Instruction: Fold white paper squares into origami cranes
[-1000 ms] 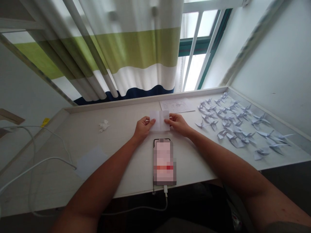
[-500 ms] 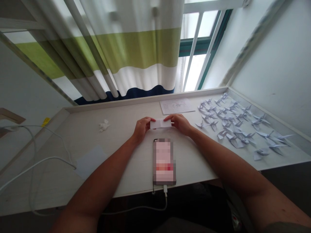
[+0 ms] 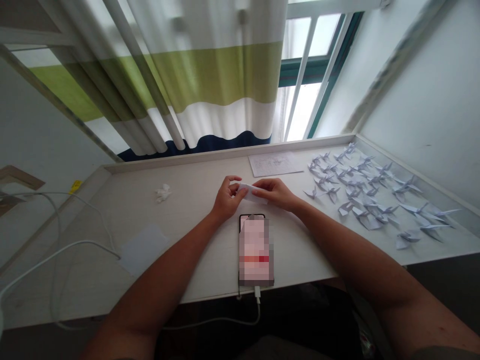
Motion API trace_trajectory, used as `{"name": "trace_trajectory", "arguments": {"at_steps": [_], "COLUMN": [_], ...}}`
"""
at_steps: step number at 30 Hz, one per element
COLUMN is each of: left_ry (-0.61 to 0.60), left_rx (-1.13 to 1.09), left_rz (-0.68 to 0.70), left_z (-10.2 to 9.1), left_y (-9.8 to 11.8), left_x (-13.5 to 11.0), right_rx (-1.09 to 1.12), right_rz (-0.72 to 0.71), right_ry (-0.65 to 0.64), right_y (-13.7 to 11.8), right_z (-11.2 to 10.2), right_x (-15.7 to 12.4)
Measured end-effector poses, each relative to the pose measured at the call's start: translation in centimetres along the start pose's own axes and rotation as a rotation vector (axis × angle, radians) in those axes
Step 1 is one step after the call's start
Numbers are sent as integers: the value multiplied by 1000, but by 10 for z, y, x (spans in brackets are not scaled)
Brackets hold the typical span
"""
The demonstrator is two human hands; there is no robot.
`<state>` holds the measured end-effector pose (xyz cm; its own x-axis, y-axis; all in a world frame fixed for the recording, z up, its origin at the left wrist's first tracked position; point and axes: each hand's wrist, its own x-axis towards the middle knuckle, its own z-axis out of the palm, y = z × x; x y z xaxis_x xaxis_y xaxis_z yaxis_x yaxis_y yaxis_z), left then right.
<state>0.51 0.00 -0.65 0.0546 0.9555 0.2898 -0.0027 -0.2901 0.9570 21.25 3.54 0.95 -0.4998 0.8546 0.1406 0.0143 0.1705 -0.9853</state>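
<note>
Between my hands is a small folded white paper (image 3: pixel 255 195), held just above the table and beyond the phone. My left hand (image 3: pixel 228 197) pinches its left end, thumb on the near face and index finger raised behind. Thumb and fingers of my right hand (image 3: pixel 276 193) grip its right side, covering part of it. A phone (image 3: pixel 256 250) lies below my hands with a white charging cable (image 3: pixel 257 295) plugged into its near end; its screen is blurred. Many folded paper cranes (image 3: pixel 369 182) stand grouped on the right of the table.
A printed sheet (image 3: pixel 275 164) lies behind my right hand. To the left are a crumpled white tissue (image 3: pixel 163 193), a blank paper sheet (image 3: pixel 144 248) partly under my forearm, and looping white cables (image 3: pixel 80 245). A raised rim (image 3: pixel 195 156) borders the white table's back, below the curtain (image 3: pixel 221 75).
The folded paper has turned from flat and level to tilted, its right end lower. My left thumb has come across its near face, and my hands are closer together.
</note>
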Motion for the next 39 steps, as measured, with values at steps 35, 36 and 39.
{"name": "trace_trajectory", "arguments": {"at_steps": [35, 36, 39], "left_ry": [-45, -49, -51], "left_rx": [76, 91, 130], "left_rz": [-84, -72, -47], "left_z": [7, 7, 7], "left_y": [12, 13, 11], "left_x": [-4, -4, -4], "right_rx": [178, 176, 188], "right_rz": [-87, -86, -81], "right_ry": [322, 324, 318], "right_y": [-9, -9, -8], "right_z": [19, 19, 18], "right_x": [-1, -1, 0]}}
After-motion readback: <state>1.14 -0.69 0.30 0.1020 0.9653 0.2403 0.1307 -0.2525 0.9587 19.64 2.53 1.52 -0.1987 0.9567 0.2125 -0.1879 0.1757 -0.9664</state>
